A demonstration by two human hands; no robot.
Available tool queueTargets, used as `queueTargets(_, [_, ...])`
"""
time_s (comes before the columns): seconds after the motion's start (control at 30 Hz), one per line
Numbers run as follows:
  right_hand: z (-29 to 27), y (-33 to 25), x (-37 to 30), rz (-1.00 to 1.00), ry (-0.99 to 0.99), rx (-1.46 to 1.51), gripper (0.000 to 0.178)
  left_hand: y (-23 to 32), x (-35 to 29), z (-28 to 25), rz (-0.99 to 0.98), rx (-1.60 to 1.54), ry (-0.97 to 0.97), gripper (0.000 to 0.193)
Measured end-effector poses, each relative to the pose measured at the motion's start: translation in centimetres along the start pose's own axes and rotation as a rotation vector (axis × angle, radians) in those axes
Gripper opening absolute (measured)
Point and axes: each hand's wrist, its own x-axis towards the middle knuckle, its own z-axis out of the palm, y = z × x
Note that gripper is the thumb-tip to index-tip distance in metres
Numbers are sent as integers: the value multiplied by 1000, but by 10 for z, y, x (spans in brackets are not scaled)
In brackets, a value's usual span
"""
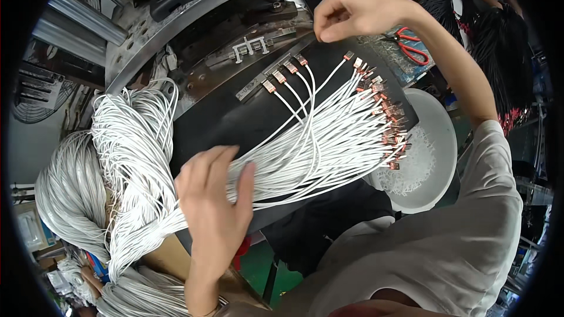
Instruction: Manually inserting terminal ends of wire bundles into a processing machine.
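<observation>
A bundle of white cables (294, 158) lies across the black work surface, its small metal connectors with orange parts (388, 114) fanned out on the right. My left hand (211, 199) rests over the left part of the bundle, thumb apart from the stretched fingers. Several cable ends sit in a row along a slotted metal bar fixture (252, 84). Above the bar's far right end is my right hand (358, 14), fingers curled and thumb pressed in. Whatever may be between those fingertips is hidden. One loose connector (348, 56) lies between the bar and the fan.
Behind the bar stands a metal press (194, 76) with a small clear plastic piece (249, 49) on it. Red-handled cutters (411, 50) lie at the right. A white basin (437, 141) holds clear scraps. Coiled cables (70, 191) pile up at the left.
</observation>
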Motion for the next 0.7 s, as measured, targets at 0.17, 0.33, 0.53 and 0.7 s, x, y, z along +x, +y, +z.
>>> queueTargets(0.17, [53, 32, 23, -320, 335, -724, 24, 43, 42, 74, 176, -176, 10, 40])
queueTargets(0.33, [58, 0, 22, 41, 105, -201, 30, 49, 60, 78, 101, -47, -191, 39])
queueTargets(0.53, [39, -23, 67, 88, 273, 221, 35, 27, 77, 75, 86, -52, -5, 28])
queueTargets(0.7, [9, 51, 199, -176, 788, 20, 33, -41, 153, 93, 138, -61, 260, 26])
